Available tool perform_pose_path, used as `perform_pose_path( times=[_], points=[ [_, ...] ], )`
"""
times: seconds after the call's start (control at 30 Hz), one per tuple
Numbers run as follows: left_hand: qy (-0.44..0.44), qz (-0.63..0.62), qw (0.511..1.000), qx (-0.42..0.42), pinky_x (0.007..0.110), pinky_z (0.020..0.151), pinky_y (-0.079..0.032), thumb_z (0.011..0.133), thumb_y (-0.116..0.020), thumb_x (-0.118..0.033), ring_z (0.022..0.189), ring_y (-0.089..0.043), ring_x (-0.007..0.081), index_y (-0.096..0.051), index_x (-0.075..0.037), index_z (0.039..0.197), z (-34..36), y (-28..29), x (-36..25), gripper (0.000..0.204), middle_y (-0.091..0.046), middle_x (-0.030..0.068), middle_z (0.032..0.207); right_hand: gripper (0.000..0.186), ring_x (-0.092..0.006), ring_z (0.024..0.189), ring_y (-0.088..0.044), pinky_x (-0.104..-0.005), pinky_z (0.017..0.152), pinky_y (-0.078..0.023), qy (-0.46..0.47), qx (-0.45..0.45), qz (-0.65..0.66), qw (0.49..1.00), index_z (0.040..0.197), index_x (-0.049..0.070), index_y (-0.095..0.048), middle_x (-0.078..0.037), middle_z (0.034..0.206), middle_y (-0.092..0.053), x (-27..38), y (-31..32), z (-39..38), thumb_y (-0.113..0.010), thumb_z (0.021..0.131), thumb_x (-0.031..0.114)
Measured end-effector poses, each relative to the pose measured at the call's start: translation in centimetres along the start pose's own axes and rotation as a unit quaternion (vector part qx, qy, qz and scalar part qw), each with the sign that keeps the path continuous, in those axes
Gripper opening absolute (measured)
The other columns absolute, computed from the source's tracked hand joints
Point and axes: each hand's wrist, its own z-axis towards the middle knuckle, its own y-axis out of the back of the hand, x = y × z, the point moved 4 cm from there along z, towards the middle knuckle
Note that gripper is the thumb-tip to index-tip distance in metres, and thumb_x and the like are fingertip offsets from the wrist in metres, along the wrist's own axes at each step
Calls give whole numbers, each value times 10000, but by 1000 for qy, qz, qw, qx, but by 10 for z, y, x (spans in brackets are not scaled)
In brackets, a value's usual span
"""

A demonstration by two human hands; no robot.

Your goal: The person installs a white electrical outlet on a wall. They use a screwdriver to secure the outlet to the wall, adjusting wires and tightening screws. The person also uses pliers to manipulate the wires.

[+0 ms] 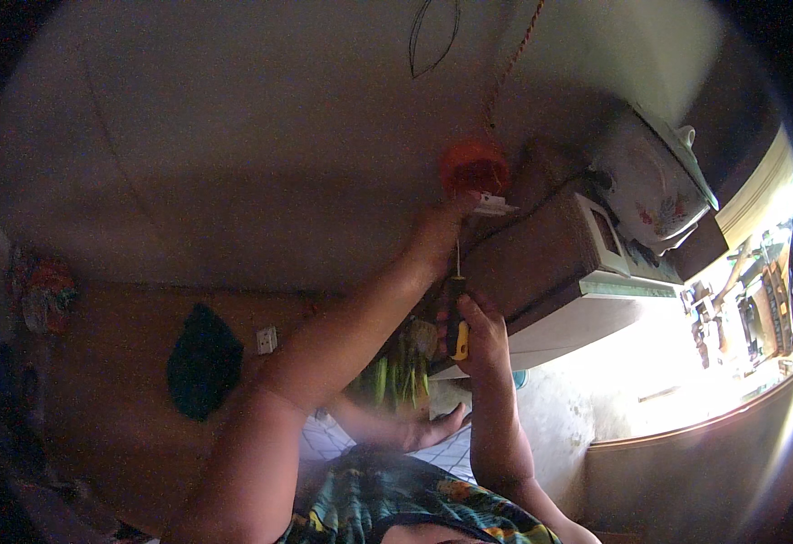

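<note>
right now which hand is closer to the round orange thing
Left: the left hand is at the lower edge of the round orange thing; the right hand is lower in view, holding a screwdriver.

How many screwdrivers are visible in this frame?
1. The screwdriver, black and yellow, is in the right hand, its shaft pointing up toward the left hand beside the white fitting. Others could be hidden in the dark areas.

Apparently a home: a flower-patterned cover [632, 195] at upper right, curtain-like cloth [759, 210] (pale yellow) above the bright opening [741, 313] at right.
</note>
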Motion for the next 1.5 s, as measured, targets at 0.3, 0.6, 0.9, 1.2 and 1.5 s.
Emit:
perform_pose_path(
  times=[0.3, 0.6, 0.9, 1.2, 1.5],
  points=[
    [-73, 44, 994, -62, 360, 885, -495, 967, -670, -275, 949, -676, 213, -714, 32, 1109, 4, -8, -18, 341, -723, 128, 1058, 282, -189, 665, -646, -321, 517, -527, 34, 6, -73, 997, 1232, 61, -576, -76, 875, -663, 4, 0, 18, -584, 1027, 254],
    [-106, 9, 994, -20, 379, 920, -522, 982, -671, -301, 1016, -693, 239, -679, 16, 1192, 38, 2, -1, 380, -720, 137, 1129, 233, -204, 614, -629, -336, 472, -504, -35, -17, 41, 998, 1167, 114, -596, -99, 860, -662, 20, -5, 12, -581, 1031, 303],
    [-105, -18, 991, -76, 361, 828, -520, 924, -743, -278, 920, -709, 195, -738, 16, 1050, 20, -6, -1, 320, -751, 125, 1014, 242, -188, 589, -622, -317, 442, -498, -27, -21, 18, 999, 1182, 103, -589, -93, 839, -655, 22, 4, 13, -588, 1021, 284],
    [-118, 16, 980, -161, 363, 804, -534, 879, -807, -305, 923, -699, 215, -683, 85, 1060, 20, 0, -8, 447, -721, 160, 1021, 269, -176, 586, -615, -309, 434, -488, -31, -33, 4, 999, 1214, 98, -584, -83, 842, -656, 23, 3, 15, -571, 1034, 298],
    [-150, 47, 974, -161, 375, 757, -535, 880, -795, -333, 863, -706, 226, -651, 119, 1044, 18, -5, -10, 502, -723, 184, 971, 313, -147, 598, -614, -282, 443, -491, -20, -22, 10, 1000, 1235, 98, -590, -65, 843, -656, 28, -6, 7, -564, 1050, 349]
  ],
)
